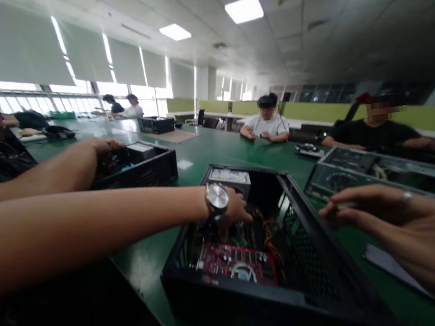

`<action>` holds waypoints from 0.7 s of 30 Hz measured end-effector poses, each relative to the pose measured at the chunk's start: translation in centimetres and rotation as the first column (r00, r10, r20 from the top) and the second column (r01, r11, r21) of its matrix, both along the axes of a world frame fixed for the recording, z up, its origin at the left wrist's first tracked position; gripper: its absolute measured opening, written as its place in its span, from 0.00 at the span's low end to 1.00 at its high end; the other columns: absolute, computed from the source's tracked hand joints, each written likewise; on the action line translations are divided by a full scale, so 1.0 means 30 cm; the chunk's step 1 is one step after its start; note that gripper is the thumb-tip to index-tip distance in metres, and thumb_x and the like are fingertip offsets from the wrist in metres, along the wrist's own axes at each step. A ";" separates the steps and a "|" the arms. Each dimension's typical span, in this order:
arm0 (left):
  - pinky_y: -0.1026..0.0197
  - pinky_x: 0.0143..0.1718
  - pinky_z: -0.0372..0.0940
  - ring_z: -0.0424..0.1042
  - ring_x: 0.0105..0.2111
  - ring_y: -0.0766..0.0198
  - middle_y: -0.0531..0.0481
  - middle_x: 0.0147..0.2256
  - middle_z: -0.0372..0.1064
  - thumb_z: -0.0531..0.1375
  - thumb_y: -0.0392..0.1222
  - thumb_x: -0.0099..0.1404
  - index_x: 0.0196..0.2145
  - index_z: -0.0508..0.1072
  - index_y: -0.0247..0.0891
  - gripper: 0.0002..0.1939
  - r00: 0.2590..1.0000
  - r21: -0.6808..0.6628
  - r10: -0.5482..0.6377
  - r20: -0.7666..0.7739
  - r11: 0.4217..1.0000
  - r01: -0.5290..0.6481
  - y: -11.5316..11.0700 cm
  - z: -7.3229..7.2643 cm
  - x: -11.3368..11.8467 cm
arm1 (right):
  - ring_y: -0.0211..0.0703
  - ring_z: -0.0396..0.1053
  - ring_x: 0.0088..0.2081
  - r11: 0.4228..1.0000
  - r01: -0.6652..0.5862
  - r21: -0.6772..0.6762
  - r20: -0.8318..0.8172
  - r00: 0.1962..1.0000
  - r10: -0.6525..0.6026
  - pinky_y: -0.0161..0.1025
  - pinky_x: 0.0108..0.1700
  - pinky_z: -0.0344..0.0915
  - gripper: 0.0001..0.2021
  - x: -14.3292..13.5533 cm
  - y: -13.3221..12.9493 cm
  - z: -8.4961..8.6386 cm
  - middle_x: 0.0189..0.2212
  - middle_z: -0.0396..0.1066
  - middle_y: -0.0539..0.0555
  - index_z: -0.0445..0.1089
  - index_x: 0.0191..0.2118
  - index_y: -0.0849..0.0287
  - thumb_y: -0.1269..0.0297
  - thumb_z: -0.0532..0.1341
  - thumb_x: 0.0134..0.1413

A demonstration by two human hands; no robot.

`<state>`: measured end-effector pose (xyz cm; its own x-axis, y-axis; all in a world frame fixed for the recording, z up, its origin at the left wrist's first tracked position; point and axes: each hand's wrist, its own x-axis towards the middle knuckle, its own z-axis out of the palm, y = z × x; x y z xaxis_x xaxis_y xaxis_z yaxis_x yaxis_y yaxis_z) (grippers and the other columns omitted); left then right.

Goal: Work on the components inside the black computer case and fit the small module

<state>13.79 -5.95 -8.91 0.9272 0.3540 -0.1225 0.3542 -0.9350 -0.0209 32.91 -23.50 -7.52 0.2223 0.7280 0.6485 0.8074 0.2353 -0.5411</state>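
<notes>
My left hand [235,209], a silver watch [218,199] on its wrist, reaches into an open black computer case [235,294]. Its fingers are apart over the dark circuit board, near the power supply [229,177] and a bundle of coloured cables [269,236]; the fingertips are partly hidden. A red graphics card [237,264] lies lower in the case, below this hand. To the right of the case, my right hand [402,229] is raised with thumb and fingers pinched together. Between them shows a small thin piece, too blurred to name.
A phone [400,270] lies under my right hand on the green table [195,150]. A clear-sided case [378,168] stands at the right. At left, another person's arm [61,167] reaches into a second black case [142,170]. Several people sit around the table.
</notes>
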 end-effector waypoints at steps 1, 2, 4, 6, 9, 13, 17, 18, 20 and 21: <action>0.50 0.49 0.66 0.71 0.49 0.43 0.45 0.42 0.78 0.75 0.40 0.42 0.40 0.81 0.50 0.23 0.999 -0.006 -0.014 -0.042 1.000 0.014 0.021 -0.018 -0.027 | 0.47 0.80 0.29 0.999 -0.028 -0.021 -0.007 1.000 0.028 0.36 0.30 0.76 0.12 -0.022 -0.004 -0.005 0.27 0.81 0.50 0.80 0.32 0.49 0.47 0.70 0.45; 0.48 0.52 0.64 0.69 0.51 0.42 0.44 0.44 0.77 0.76 0.39 0.41 0.42 0.80 0.50 0.27 0.997 -0.013 -0.023 -0.078 1.000 0.022 0.046 -0.035 -0.046 | 0.46 0.79 0.30 0.998 -0.051 -0.036 -0.025 0.998 0.050 0.35 0.31 0.75 0.11 -0.042 -0.009 -0.015 0.28 0.81 0.49 0.80 0.33 0.49 0.49 0.70 0.47; 0.47 0.54 0.61 0.68 0.51 0.42 0.44 0.45 0.75 0.76 0.35 0.39 0.47 0.79 0.51 0.34 0.991 -0.030 -0.036 -0.129 0.999 0.032 0.101 -0.067 -0.065 | 0.43 0.79 0.31 0.995 -0.073 -0.064 -0.073 0.995 0.068 0.33 0.31 0.73 0.10 -0.075 -0.024 -0.044 0.30 0.81 0.49 0.79 0.35 0.50 0.52 0.69 0.49; 0.48 0.54 0.61 0.68 0.50 0.44 0.46 0.46 0.74 0.76 0.31 0.38 0.52 0.76 0.54 0.41 0.988 -0.044 -0.051 -0.148 0.998 0.045 0.144 -0.094 -0.068 | 0.41 0.78 0.31 0.993 -0.067 -0.097 -0.084 0.995 0.059 0.31 0.30 0.71 0.09 -0.100 -0.042 -0.078 0.31 0.81 0.49 0.79 0.37 0.50 0.53 0.69 0.51; 0.49 0.55 0.60 0.66 0.51 0.44 0.46 0.49 0.72 0.74 0.29 0.38 0.56 0.73 0.54 0.46 0.991 -0.048 -0.069 -0.115 0.997 0.064 0.171 -0.121 -0.067 | 0.40 0.77 0.32 0.995 -0.036 -0.093 -0.077 0.997 0.028 0.32 0.32 0.70 0.09 -0.118 -0.064 -0.111 0.32 0.81 0.49 0.79 0.37 0.52 0.54 0.69 0.52; 0.50 0.58 0.58 0.61 0.57 0.44 0.46 0.57 0.66 0.73 0.25 0.34 0.51 0.75 0.52 0.45 0.995 -0.041 -0.093 -0.028 0.995 0.092 0.164 -0.127 -0.071 | 0.41 0.78 0.33 0.995 -0.052 -0.079 -0.149 0.988 0.040 0.34 0.32 0.71 0.11 -0.118 -0.054 -0.101 0.34 0.81 0.52 0.78 0.40 0.55 0.56 0.69 0.55; 0.54 0.58 0.59 0.64 0.56 0.47 0.49 0.50 0.72 0.72 0.25 0.36 0.39 0.77 0.51 0.32 0.991 -0.015 -0.128 0.032 0.992 0.128 0.144 -0.116 -0.057 | 0.44 0.78 0.37 0.966 -0.162 -0.202 -0.070 0.986 0.150 0.41 0.41 0.73 0.15 -0.110 -0.002 -0.056 0.37 0.81 0.52 0.78 0.44 0.55 0.53 0.68 0.54; 0.55 0.57 0.60 0.66 0.54 0.49 0.49 0.45 0.74 0.72 0.27 0.38 0.37 0.77 0.50 0.28 0.990 -0.005 -0.134 0.045 0.991 0.135 0.139 -0.112 -0.051 | 0.45 0.78 0.38 0.957 -0.185 -0.222 -0.062 0.983 0.175 0.43 0.42 0.73 0.17 -0.105 0.017 -0.045 0.37 0.81 0.53 0.77 0.46 0.55 0.53 0.68 0.54; 0.55 0.54 0.63 0.69 0.50 0.50 0.49 0.38 0.75 0.72 0.30 0.42 0.35 0.76 0.48 0.22 0.986 0.026 -0.152 0.069 0.988 0.150 0.126 -0.095 -0.044 | 0.46 0.78 0.38 0.943 -0.189 -0.273 -0.030 0.982 0.188 0.43 0.43 0.73 0.17 -0.091 0.062 -0.030 0.37 0.80 0.53 0.76 0.46 0.57 0.53 0.67 0.54; 0.55 0.53 0.64 0.70 0.48 0.50 0.48 0.38 0.75 0.73 0.32 0.44 0.36 0.75 0.47 0.20 0.984 0.048 -0.162 0.078 0.986 0.159 0.117 -0.080 -0.046 | 0.46 0.78 0.38 0.934 -0.177 -0.311 -0.003 0.983 0.185 0.43 0.42 0.72 0.16 -0.081 0.089 -0.025 0.36 0.80 0.53 0.75 0.45 0.58 0.54 0.66 0.55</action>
